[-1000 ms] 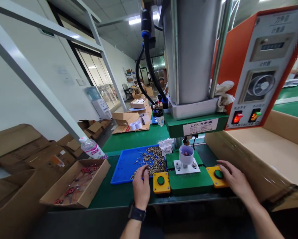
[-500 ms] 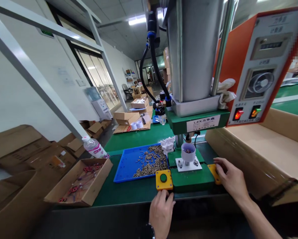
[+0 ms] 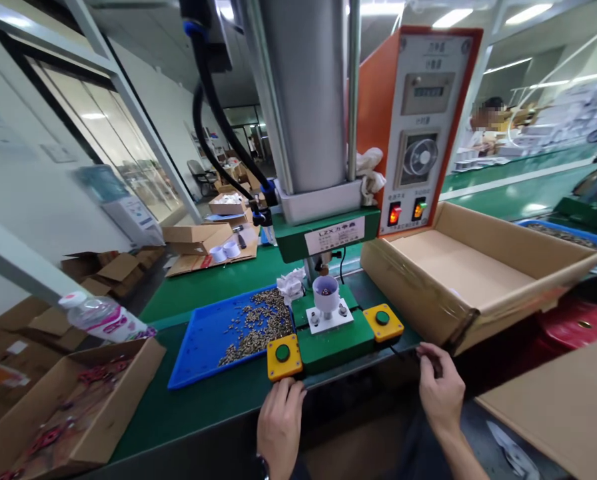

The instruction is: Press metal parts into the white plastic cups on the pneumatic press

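My left hand (image 3: 281, 423) lies at the bench's front edge, fingers extended against the near side of the left yellow button box (image 3: 284, 358); it holds nothing visible. My right hand (image 3: 441, 383) hangs at the bench edge, loosely bent with thumb and forefinger apart, away from the right yellow button box (image 3: 383, 323). Between the boxes, a pale purple cup-shaped part (image 3: 326, 293) sits on the white plate (image 3: 330, 322) of a green-based press (image 3: 328, 233). Small dark bits show inside the cup. The press head is above it, not touching.
A blue tray (image 3: 191, 353) of small metal pieces lies left of the press. Further left are a cardboard box (image 3: 136, 393) with red wired parts and a plastic bottle (image 3: 108, 317). A large carton (image 3: 458, 323) stands right, beneath the orange control box (image 3: 378, 100).
The view has swung to the right. My right hand has come off the right button box and drawn back toward the bench edge. My left hand stays by the left box.
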Action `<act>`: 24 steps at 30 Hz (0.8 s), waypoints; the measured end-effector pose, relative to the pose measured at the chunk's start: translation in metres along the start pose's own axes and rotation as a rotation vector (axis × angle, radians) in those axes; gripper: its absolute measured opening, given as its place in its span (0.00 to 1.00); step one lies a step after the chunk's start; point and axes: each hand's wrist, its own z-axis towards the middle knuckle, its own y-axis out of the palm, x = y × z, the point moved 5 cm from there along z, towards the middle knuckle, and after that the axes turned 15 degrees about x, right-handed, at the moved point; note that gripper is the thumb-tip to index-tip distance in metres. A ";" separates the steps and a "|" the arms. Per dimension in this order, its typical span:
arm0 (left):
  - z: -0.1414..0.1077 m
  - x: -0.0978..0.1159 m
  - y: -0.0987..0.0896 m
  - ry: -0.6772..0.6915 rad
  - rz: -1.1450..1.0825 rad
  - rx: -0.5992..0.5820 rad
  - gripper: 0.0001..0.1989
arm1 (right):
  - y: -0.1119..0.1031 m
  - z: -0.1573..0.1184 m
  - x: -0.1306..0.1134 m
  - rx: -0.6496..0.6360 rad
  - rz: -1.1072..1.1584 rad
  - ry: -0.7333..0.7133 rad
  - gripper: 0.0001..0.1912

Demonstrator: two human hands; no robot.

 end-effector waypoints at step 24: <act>0.126 -0.113 -0.007 -0.640 -0.448 -0.111 0.12 | 0.063 0.021 -0.057 -0.204 0.061 -0.148 0.16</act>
